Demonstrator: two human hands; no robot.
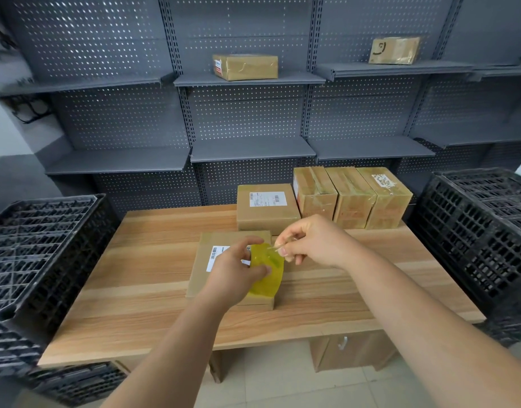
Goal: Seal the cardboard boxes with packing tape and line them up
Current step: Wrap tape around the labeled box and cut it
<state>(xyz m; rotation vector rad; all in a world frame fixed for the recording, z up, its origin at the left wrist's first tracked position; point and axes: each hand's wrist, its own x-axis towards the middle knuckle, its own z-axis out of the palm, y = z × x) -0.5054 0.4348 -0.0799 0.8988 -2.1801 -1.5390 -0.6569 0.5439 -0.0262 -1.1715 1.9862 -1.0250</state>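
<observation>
My left hand (234, 275) grips a yellowish roll of packing tape (268, 272) above a flat cardboard box (207, 272) with a white label, lying in the middle of the wooden table (141, 278). My right hand (309, 241) pinches the loose end of the tape at the roll's upper edge. Behind it stands another labelled box (266, 206). Three taped boxes (353, 197) stand side by side in a row at the back right of the table.
Black plastic crates flank the table on the left (38, 260) and on the right (483, 231). Grey pegboard shelving (250, 150) rises behind, with a taped box (246, 66) and another (394, 50) on the upper shelves. A drawer unit (347, 348) sits under the table.
</observation>
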